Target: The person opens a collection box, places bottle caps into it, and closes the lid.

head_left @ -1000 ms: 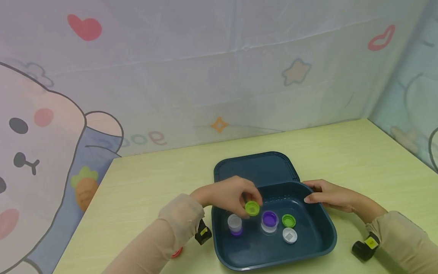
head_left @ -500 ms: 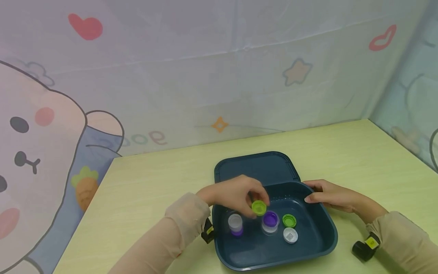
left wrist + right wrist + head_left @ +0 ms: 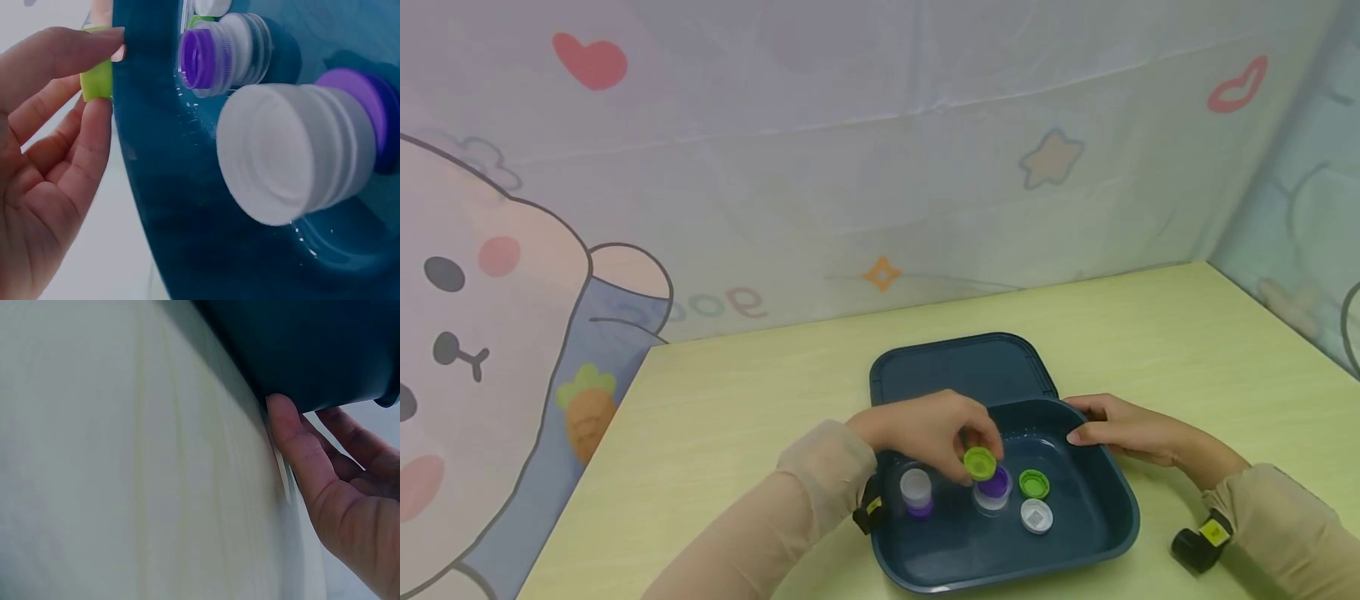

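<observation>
My left hand (image 3: pixel 932 427) pinches a lime-green bottle cap (image 3: pixel 979 463) between thumb and fingers, over the dark blue box (image 3: pixel 1090 521). In the head view that cap overlaps a purple cap (image 3: pixel 997 482) lying in a clear and white cap (image 3: pixel 991 504). To the left, a white cap (image 3: pixel 265 153) is joined end to end with a purple cap (image 3: pixel 356 100). A green cap (image 3: pixel 1034 483) and a white cap (image 3: pixel 1037 517) with a square code lie at the right inside the box. My right hand (image 3: pixel 1131 432) grips the box's back right corner, thumb over the rim.
A flat dark blue lid (image 3: pixel 962 367) lies behind the box. The pale yellow table (image 3: pixel 760 375) reaches back to a printed cloth backdrop (image 3: pixel 850 150). Black wrist cameras sit at both sleeves, the left one (image 3: pixel 870 508) overlapping the box's left rim.
My left hand has moved right with the lime-green cap, which now partly covers the purple cap in the head view. The left sleeve now hides a red thing on the table. My right hand stays put.
</observation>
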Available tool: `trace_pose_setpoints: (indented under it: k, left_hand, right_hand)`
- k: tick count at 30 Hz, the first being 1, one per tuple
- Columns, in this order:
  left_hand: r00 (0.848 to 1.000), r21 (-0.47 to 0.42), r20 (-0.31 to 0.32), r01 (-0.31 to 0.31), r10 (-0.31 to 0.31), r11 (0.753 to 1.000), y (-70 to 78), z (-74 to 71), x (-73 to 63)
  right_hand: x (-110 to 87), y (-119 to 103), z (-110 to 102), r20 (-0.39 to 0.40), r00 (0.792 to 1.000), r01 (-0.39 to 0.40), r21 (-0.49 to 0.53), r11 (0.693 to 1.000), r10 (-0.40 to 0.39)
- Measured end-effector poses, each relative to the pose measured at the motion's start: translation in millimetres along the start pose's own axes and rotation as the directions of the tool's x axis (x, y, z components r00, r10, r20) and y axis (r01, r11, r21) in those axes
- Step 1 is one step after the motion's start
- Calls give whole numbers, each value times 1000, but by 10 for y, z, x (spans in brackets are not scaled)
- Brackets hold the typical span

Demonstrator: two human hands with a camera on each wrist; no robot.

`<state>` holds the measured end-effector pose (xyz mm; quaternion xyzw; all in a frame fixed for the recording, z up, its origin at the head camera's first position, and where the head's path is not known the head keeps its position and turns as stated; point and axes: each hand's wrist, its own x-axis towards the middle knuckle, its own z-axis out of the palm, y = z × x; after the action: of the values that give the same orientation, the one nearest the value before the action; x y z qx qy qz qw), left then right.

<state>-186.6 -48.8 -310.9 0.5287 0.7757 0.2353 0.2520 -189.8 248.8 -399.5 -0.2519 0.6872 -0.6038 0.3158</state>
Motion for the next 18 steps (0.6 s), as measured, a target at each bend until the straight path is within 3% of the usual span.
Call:
trace_pose_setpoints:
  k: [7, 13, 18]
  left_hand:
    - [996, 34, 86, -35, 32, 999, 51, 62, 136]
    - [980, 103, 196, -50, 29, 993, 79, 163, 240]
    - [970, 95, 242, -60, 36, 994, 68, 197, 279]
  right_hand:
    - [-2, 13, -11, 6, 1000, 3, 6, 1000, -3]
    - [0, 25, -18, 11, 1000, 4, 3, 1000, -4]
    - [-5, 13, -16, 11, 1000, 8, 7, 1000, -8]
